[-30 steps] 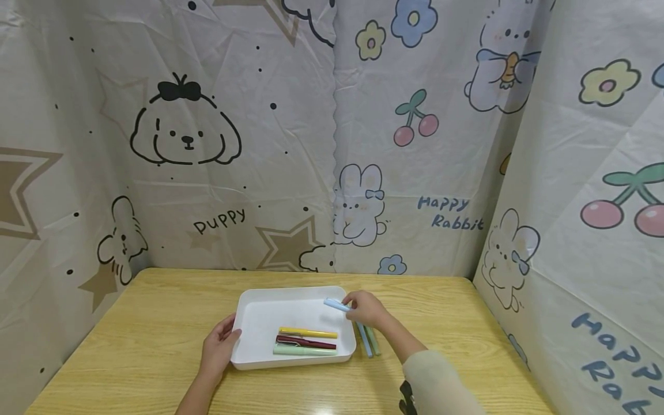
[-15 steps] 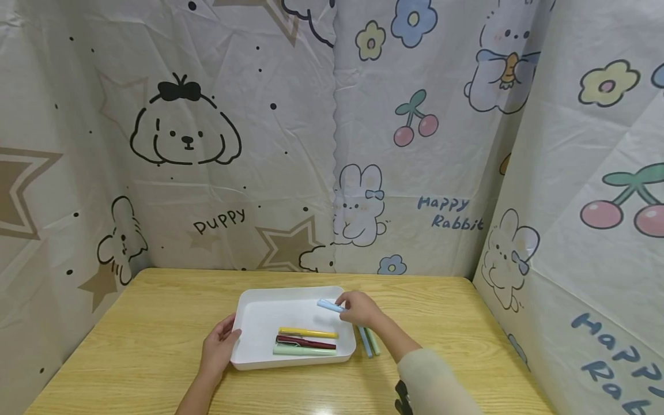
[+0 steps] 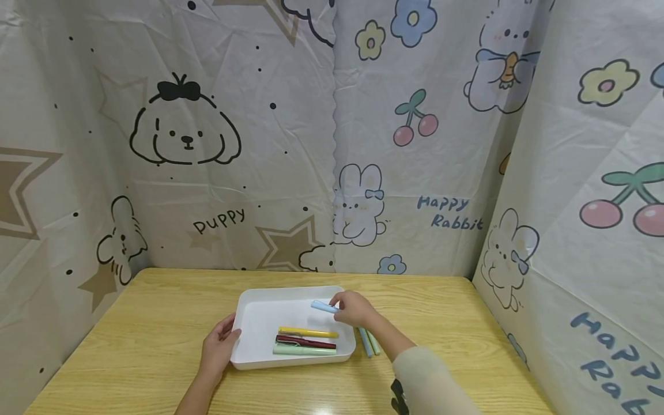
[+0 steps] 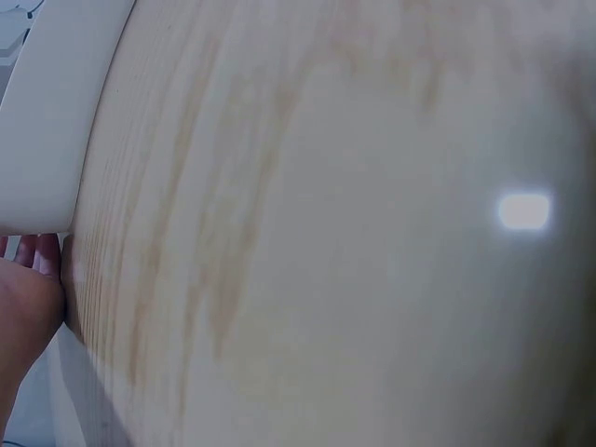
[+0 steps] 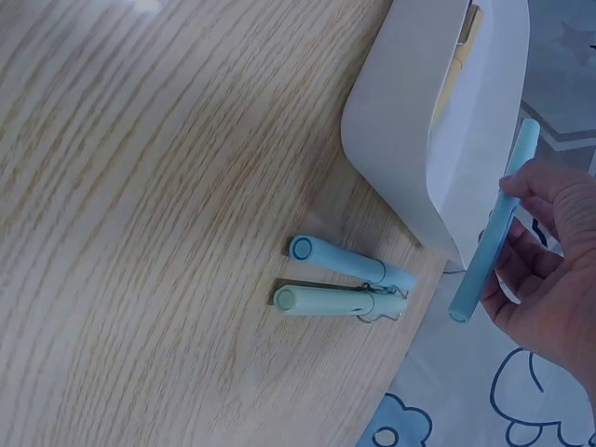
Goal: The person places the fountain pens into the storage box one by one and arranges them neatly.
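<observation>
Pen [image 3: 323, 306], lt blue, is pinched btwn thumb & fingers of the R hand [image 3: 355, 310] above the far R part of the white tray [image 3: 255, 331], whose L edge the L hand [image 3: 218, 349] grips w/ thumb at the rim, the two hands well apart. In the tray, a yellow pen [image 3: 308, 332], a dark red pen [image 3: 307, 343] & a pale green pen [image 3: 304, 350] lie side by side, approx parallel to its long sides. On the tabletop [image 3: 155, 334], just beyond the tray's R end, a 2nd blue pen [image 5: 340, 260] & a mint pen [image 5: 328, 301] lie next to each other
</observation>
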The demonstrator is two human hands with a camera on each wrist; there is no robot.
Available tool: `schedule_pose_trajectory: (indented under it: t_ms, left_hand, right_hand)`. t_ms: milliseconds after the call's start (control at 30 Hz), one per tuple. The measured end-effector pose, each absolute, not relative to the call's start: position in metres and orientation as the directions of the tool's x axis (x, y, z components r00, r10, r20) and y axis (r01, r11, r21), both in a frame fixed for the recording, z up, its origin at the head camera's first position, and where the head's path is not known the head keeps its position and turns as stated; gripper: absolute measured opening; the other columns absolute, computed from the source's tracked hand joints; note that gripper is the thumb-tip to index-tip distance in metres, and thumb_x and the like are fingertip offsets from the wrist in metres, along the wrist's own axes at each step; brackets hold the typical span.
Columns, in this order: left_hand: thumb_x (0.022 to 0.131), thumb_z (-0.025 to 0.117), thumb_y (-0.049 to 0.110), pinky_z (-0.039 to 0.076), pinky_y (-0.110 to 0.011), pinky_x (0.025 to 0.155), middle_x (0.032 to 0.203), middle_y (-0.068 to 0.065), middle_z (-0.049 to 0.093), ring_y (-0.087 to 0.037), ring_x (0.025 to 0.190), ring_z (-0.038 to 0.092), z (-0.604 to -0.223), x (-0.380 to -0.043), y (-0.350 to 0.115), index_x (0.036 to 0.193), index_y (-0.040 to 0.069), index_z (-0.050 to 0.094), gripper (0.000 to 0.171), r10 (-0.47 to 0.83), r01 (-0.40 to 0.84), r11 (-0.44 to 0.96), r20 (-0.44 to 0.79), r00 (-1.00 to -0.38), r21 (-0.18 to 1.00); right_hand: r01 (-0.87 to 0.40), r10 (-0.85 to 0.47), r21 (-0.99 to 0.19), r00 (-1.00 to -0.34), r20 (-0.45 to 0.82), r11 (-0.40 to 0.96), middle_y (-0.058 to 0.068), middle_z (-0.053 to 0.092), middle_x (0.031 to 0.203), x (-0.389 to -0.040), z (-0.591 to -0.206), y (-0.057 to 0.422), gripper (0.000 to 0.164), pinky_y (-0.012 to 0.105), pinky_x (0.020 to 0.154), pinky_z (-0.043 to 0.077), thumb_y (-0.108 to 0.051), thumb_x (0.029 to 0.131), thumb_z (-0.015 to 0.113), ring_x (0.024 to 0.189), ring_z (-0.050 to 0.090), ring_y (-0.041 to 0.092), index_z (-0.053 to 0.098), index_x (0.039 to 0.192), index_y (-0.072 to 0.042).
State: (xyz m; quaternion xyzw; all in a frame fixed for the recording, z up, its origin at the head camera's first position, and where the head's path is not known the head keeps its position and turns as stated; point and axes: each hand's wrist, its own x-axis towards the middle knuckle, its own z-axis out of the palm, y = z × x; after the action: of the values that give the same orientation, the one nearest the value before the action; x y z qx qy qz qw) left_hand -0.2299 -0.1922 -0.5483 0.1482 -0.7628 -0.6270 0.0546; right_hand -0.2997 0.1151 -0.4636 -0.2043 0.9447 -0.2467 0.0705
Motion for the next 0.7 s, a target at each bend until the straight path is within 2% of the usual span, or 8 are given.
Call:
schedule_pose_trajectory:
  t_ms: [267,500,700]
  left_hand:
    - [0.092,0.050,0.009,0.036,-0.047,0.105,0.142,-0.023,0.041,-0.033,0.127,0.042,-0.548,-0.230,-0.193,0.140,0.003,0.039,0.049,-0.290,-0.147,0.148,-0.099,-0.952,0.978]
    - [0.093,0.050,0.010,0.038,-0.043,0.103,0.142,-0.022,0.043,-0.031,0.126,0.044,-0.548,-0.230,-0.192,0.139,0.004,0.040,0.048,-0.292,-0.146,0.177,-0.090,-0.952,0.973]
    - [0.093,0.050,0.010,0.036,-0.047,0.105,0.143,-0.022,0.040,-0.033,0.128,0.042,-0.549,-0.230,-0.193,0.140,0.004,0.039,0.048,-0.281,-0.147,0.166,-0.096,-0.955,0.975]
  right_hand:
    - [-0.359,-0.431,-0.495,-0.902,-0.035,0.791,0.002,0.055,0.073,-0.300,-0.464,0.110,0.024,0.024,0.053,0.037,-0.007,0.076,0.065,0.062,0.045,0.013,0.068,0.100,-0.007]
    - [-0.371,-0.441,-0.474,-0.897,-0.040,0.799,0.001,0.056,0.074,-0.301,-0.464,0.104,0.024,0.023,0.055,0.037,-0.008,0.076,0.065,0.063,0.045,0.012,0.068,0.100,-0.008]
    - [-0.383,-0.454,-0.465,-0.890,-0.047,0.798,0.001,0.055,0.076,-0.301,-0.464,0.100,0.024,0.024,0.056,0.039,-0.009,0.077,0.066,0.065,0.046,0.012,0.068,0.100,-0.008]
